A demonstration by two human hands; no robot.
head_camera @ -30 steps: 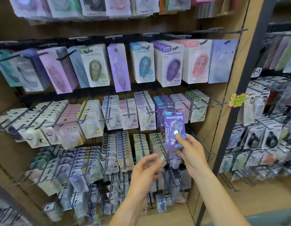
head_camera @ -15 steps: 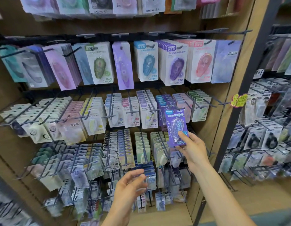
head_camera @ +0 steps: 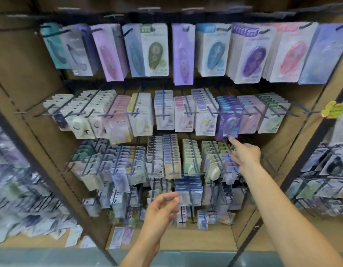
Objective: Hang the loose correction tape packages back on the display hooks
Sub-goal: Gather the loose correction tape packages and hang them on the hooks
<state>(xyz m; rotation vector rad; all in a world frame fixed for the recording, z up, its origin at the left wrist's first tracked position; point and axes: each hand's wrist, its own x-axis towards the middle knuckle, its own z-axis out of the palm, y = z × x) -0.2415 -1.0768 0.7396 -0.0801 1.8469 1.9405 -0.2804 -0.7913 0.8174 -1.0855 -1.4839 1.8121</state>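
A purple correction tape package (head_camera: 228,123) hangs at the front of a hook in the middle row, right of centre. My right hand (head_camera: 244,154) is just below it, with the index finger stretched up to the package's bottom edge and holding nothing. My left hand (head_camera: 163,207) hovers lower, in front of the bottom rows, fingers loosely curled and empty. Loose packages (head_camera: 120,236) lie flat on the bottom shelf board under the hooks, and more loose packages (head_camera: 75,237) lie to the left of the black post.
The wooden display (head_camera: 24,78) carries three main rows of black hooks packed with tape packages. A black upright post (head_camera: 57,182) separates a blurred rack on the left. Another rack (head_camera: 320,182) stands at the right. A yellow tag (head_camera: 334,109) sticks out at the right edge.
The purple package has gone from my right hand's grip onto the middle-row hook, and that hand has let go and dropped just below it. My left hand has lowered. The view has tilted down.
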